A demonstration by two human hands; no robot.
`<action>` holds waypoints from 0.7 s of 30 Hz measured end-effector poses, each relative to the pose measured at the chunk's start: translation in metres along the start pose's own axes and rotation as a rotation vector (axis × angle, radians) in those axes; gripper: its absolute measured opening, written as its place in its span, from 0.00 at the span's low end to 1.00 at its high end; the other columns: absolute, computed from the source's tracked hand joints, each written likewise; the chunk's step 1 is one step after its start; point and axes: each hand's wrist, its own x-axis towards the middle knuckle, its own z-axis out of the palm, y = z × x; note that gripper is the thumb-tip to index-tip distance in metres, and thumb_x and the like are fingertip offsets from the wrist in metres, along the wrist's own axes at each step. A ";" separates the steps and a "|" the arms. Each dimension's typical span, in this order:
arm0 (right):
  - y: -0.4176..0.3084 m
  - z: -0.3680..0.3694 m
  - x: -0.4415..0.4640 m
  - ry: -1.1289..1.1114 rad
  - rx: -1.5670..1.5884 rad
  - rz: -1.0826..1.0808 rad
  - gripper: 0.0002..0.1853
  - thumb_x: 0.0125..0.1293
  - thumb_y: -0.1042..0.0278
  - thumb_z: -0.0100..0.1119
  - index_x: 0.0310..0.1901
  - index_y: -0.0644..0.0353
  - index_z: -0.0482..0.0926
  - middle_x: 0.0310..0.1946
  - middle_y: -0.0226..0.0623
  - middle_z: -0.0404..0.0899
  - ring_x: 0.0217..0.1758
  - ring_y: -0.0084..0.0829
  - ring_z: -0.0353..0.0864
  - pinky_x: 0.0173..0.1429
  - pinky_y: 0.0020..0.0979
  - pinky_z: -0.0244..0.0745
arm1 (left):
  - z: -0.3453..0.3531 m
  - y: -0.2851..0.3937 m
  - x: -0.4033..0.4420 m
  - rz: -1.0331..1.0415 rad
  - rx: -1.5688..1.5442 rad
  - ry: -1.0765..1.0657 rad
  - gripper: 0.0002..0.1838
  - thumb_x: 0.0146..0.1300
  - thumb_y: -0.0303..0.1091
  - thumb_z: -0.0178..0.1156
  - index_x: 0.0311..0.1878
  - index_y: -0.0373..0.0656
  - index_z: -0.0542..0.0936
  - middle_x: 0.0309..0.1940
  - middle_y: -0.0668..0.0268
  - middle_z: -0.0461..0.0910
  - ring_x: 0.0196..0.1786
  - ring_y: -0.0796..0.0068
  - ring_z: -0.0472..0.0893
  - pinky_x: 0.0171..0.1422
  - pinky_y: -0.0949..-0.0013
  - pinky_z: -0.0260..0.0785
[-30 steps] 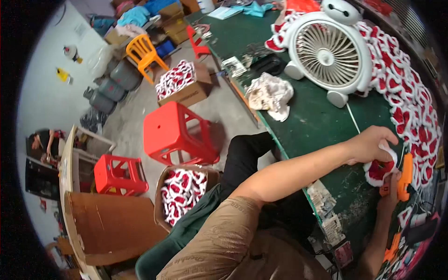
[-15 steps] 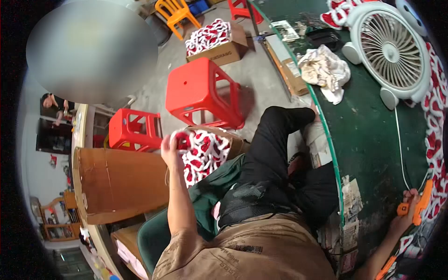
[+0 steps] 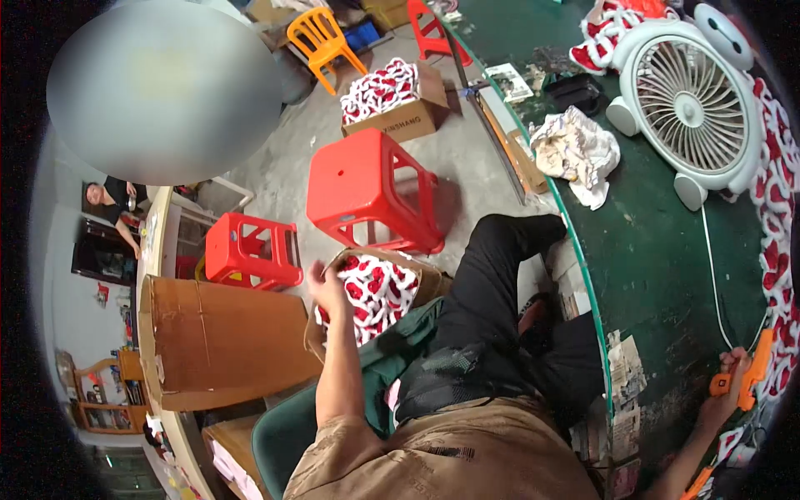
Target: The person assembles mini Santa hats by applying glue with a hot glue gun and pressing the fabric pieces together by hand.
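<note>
My left hand [image 3: 327, 290] is over the near cardboard box [image 3: 431, 279], its fingers apart and nothing visible in them. Inside that box lies a pile of red and white fluffy pieces [image 3: 375, 292], just beside the hand. At the far right, my right hand [image 3: 732, 375] grips an orange glue gun [image 3: 757, 367] above the green table [image 3: 667, 275]. A row of the same fluffy red and white trim [image 3: 777, 250] runs along the table's right side, close to the glue gun.
A white fan [image 3: 690, 108] and a crumpled cloth [image 3: 577, 150] stand on the table. Red stools [image 3: 354, 179] are ahead, with another filled box [image 3: 400, 121] behind. A large brown carton [image 3: 225, 342] is at left. Another person [image 3: 117, 200] is at the far left.
My left hand has let go of a red and white fluffy piece over the near box, and its fingers have opened. My right hand still holds the glue gun. The view has shifted slightly.
</note>
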 end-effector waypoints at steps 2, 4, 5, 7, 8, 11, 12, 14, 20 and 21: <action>0.001 0.001 -0.002 0.091 -0.070 0.057 0.13 0.78 0.59 0.48 0.49 0.60 0.73 0.43 0.30 0.74 0.49 0.25 0.73 0.63 0.30 0.64 | 0.045 0.082 -0.024 0.159 -0.224 -0.155 0.16 0.66 0.22 0.56 0.56 0.32 0.76 0.52 0.58 0.80 0.54 0.70 0.78 0.62 0.67 0.70; 0.004 0.006 -0.002 0.110 -0.067 0.042 0.13 0.77 0.58 0.49 0.50 0.60 0.74 0.43 0.30 0.75 0.49 0.25 0.74 0.61 0.29 0.66 | 0.083 0.142 -0.054 0.368 -0.321 -0.265 0.12 0.66 0.20 0.56 0.52 0.33 0.78 0.45 0.63 0.81 0.48 0.76 0.79 0.55 0.73 0.72; 0.004 0.009 -0.003 0.123 -0.074 0.039 0.14 0.77 0.58 0.50 0.51 0.59 0.75 0.44 0.30 0.76 0.48 0.25 0.75 0.59 0.28 0.68 | 0.098 0.165 -0.071 0.390 -0.390 -0.397 0.11 0.67 0.19 0.56 0.51 0.34 0.78 0.43 0.65 0.80 0.47 0.78 0.79 0.53 0.74 0.73; 0.001 0.025 -0.008 0.209 -0.099 0.056 0.14 0.76 0.58 0.51 0.51 0.59 0.76 0.44 0.30 0.77 0.47 0.25 0.77 0.56 0.29 0.70 | 0.123 0.225 -0.112 0.740 -0.427 -0.495 0.11 0.65 0.15 0.56 0.49 0.34 0.78 0.42 0.64 0.79 0.42 0.77 0.78 0.47 0.74 0.73; -0.005 0.030 -0.010 0.300 -0.138 0.077 0.14 0.76 0.59 0.52 0.51 0.60 0.76 0.45 0.31 0.79 0.47 0.25 0.78 0.54 0.29 0.73 | 0.136 0.250 -0.136 0.776 -0.520 -0.605 0.11 0.62 0.14 0.57 0.47 0.33 0.79 0.39 0.61 0.80 0.40 0.73 0.80 0.46 0.73 0.73; -0.025 0.082 -0.009 0.305 -0.055 0.026 0.13 0.74 0.60 0.52 0.50 0.61 0.76 0.40 0.33 0.79 0.46 0.26 0.78 0.55 0.34 0.73 | 0.163 0.316 -0.199 1.013 -0.691 -0.901 0.08 0.60 0.16 0.59 0.42 0.31 0.81 0.34 0.57 0.82 0.37 0.67 0.81 0.45 0.69 0.74; -0.011 0.069 -0.005 0.249 -0.043 -0.051 0.11 0.73 0.62 0.53 0.48 0.61 0.77 0.40 0.33 0.79 0.42 0.25 0.80 0.51 0.32 0.75 | 0.170 0.333 -0.221 1.041 -0.764 -1.000 0.07 0.59 0.16 0.59 0.41 0.31 0.81 0.33 0.56 0.82 0.36 0.65 0.82 0.44 0.68 0.74; -0.026 0.084 -0.001 0.314 -0.120 -0.078 0.11 0.72 0.64 0.55 0.44 0.63 0.78 0.36 0.32 0.80 0.36 0.24 0.79 0.43 0.26 0.74 | 0.182 0.367 -0.261 1.077 -0.830 -1.257 0.05 0.60 0.19 0.61 0.40 0.33 0.82 0.35 0.55 0.84 0.36 0.63 0.83 0.44 0.67 0.74; -0.032 0.091 0.001 0.464 0.029 -0.213 0.10 0.69 0.65 0.58 0.46 0.61 0.76 0.32 0.29 0.78 0.32 0.21 0.78 0.37 0.24 0.70 | 0.254 0.417 -0.380 1.187 -0.620 -1.600 0.06 0.61 0.27 0.64 0.41 0.38 0.83 0.36 0.55 0.82 0.37 0.56 0.83 0.43 0.62 0.75; -0.035 0.092 -0.001 0.463 -0.006 -0.202 0.10 0.72 0.66 0.54 0.45 0.65 0.75 0.33 0.34 0.75 0.32 0.23 0.76 0.42 0.31 0.75 | 0.271 0.418 -0.396 1.209 -0.577 -1.577 0.07 0.59 0.27 0.65 0.41 0.39 0.83 0.38 0.55 0.81 0.40 0.54 0.82 0.45 0.61 0.75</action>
